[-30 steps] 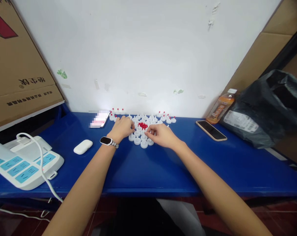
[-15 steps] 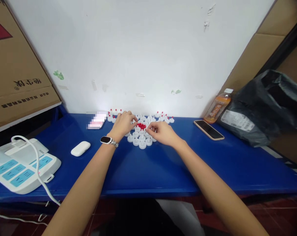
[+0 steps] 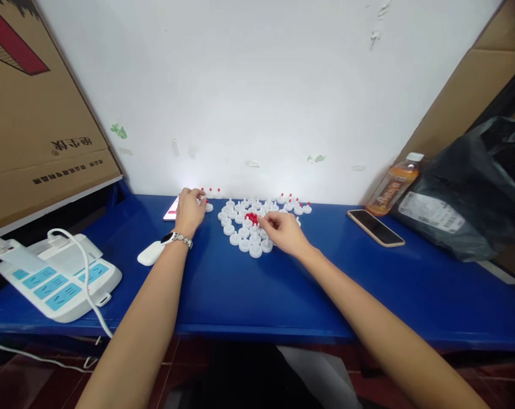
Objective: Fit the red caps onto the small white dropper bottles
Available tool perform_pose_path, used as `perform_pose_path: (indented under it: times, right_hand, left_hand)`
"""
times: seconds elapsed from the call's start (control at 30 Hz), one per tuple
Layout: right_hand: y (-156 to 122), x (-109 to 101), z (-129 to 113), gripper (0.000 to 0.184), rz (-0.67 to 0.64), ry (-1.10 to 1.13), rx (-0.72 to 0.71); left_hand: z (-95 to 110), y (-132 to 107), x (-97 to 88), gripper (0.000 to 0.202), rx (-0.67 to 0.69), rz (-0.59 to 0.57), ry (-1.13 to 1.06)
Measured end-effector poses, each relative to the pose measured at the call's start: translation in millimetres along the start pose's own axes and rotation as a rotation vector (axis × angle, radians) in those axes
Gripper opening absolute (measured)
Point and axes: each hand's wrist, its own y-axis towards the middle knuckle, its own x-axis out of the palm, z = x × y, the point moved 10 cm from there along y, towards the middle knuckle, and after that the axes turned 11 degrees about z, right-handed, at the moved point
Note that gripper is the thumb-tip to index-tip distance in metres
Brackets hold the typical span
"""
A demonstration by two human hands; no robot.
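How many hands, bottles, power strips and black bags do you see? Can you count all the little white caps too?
Hands: 2 (left hand, right hand)
Bottle: 1
Power strip: 1
Black bag: 1
Total: 5, leaving out the white caps, which are too crowded and partly hidden to count surely.

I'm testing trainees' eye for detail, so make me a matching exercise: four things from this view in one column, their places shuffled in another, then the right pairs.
Things
1. Red bits
2. Bottle
3. Left hand
4. Right hand

Places
A. Beside the dark bag
B. Just right of the red bits
C. Heaped among the white caps
D. By red-tipped caps at the left

Pairs: 1-C, 2-A, 3-D, 4-B
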Motion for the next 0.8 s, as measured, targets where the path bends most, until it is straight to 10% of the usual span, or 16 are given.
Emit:
perform_pose_path:
  times: [0.57,0.8]
  right_hand:
    - [-3,10,-15,0.042,0.01,0.132,-0.024]
    - [2,-2,-7,0.04,0.11,0.126,0.038]
  left_hand:
    - [-7,-1,30.4,0.016,-0.027,-0.147,-0.072]
    - [60,-17,6.8,0.026,-0.052,-0.192,-0.635]
